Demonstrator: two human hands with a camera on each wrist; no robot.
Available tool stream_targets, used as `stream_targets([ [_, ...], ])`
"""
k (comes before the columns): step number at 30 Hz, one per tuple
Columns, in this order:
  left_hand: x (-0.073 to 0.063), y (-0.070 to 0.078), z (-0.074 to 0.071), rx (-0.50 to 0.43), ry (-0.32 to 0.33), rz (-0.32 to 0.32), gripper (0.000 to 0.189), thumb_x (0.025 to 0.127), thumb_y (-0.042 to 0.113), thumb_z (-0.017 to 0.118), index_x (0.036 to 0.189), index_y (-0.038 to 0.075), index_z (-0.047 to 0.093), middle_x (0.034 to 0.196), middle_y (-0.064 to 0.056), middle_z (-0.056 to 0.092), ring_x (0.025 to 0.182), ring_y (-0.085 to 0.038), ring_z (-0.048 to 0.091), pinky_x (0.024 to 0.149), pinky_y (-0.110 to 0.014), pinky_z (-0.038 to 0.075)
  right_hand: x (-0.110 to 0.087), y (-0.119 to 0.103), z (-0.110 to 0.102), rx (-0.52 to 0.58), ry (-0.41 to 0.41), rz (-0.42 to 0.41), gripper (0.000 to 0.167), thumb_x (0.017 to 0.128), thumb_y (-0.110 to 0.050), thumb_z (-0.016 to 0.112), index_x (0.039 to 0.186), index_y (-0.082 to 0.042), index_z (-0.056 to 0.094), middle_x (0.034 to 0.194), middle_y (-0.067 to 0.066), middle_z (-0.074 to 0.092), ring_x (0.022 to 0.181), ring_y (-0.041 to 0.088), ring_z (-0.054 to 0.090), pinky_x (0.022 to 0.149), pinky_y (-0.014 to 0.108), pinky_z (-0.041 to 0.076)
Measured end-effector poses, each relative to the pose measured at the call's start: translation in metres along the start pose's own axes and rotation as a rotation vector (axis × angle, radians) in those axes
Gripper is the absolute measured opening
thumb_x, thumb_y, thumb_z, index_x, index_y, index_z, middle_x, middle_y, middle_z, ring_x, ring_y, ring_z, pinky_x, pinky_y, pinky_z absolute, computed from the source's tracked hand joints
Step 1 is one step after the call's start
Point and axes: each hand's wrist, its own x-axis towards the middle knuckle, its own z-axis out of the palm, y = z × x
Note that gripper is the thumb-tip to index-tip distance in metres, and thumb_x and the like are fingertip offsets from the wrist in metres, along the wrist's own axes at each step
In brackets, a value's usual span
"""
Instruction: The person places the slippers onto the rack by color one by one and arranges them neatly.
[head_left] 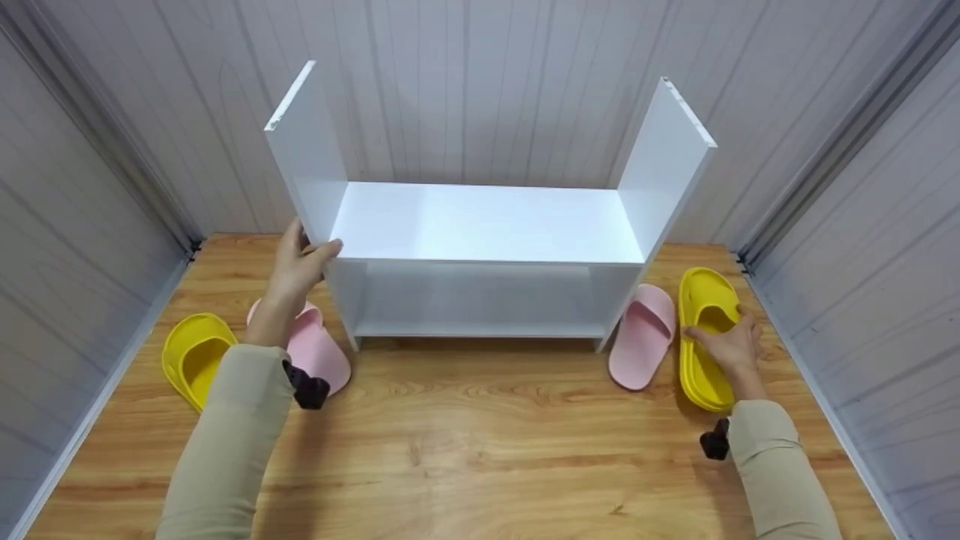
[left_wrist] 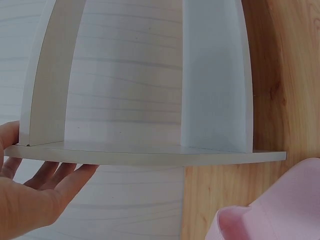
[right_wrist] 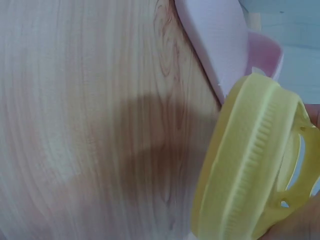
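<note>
A white two-tier shelf (head_left: 487,225) stands against the back wall, its side panels rising above the middle board. My left hand (head_left: 294,266) grips its left side panel at the height of that board, thumb over the front edge and fingers along the outer face. In the left wrist view, those fingers (left_wrist: 67,175) lie against the panel (left_wrist: 150,158). On the right, my right hand (head_left: 733,349) holds a yellow slipper (head_left: 705,285) across its middle, thumb on the left side. The slipper's ridged side (right_wrist: 250,155) shows in the right wrist view, its shadow on the floor.
A pink slipper (head_left: 636,349) lies between the shelf and the held slipper. Another pink slipper (head_left: 324,352) and a yellow slipper (head_left: 187,337) lie at the left, partly behind my left arm. Walls (head_left: 862,247) enclose the wooden floor (head_left: 465,442) on three sides.
</note>
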Motion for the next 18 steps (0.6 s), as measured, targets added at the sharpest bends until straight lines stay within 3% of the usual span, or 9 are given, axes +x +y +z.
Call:
stream_targets([
  [4, 0.001, -0.001, 0.000, 0.007, 0.003, 0.003, 0.061, 0.090, 0.015, 0.051, 0.141, 0.016, 0.017, 0.138, -0.016, 0.025, 0.120, -0.032, 0.031, 0.092, -0.047, 0.033, -0.001, -0.004, 0.000, -0.014, -0.039, -0.060, 0.104, 0.072, -0.044, 0.067, 0.139, -0.007, -0.002, 0.137, 0.027, 0.006, 0.119, 0.046, 0.013, 0.096, 0.056, 0.015],
  [11, 0.003, -0.005, 0.002, -0.057, -0.008, 0.076, 0.058, 0.089, 0.005, 0.049, 0.139, 0.008, 0.020, 0.129, -0.023, 0.033, 0.111, -0.034, 0.037, 0.088, -0.047, 0.038, -0.004, -0.007, -0.003, -0.047, -0.064, -0.273, 0.101, 0.069, -0.033, 0.073, 0.136, 0.003, 0.007, 0.132, 0.032, 0.014, 0.116, 0.048, 0.018, 0.094, 0.057, 0.017],
  [18, 0.004, -0.005, 0.002, -0.053, -0.011, 0.077, 0.059, 0.089, 0.006, 0.048, 0.140, 0.009, 0.018, 0.131, -0.023, 0.031, 0.114, -0.034, 0.036, 0.088, -0.047, 0.037, -0.007, -0.008, -0.011, -0.101, -0.140, -0.400, 0.100, 0.069, -0.033, 0.073, 0.135, 0.005, 0.008, 0.130, 0.033, 0.016, 0.112, 0.046, 0.023, 0.091, 0.060, 0.020],
])
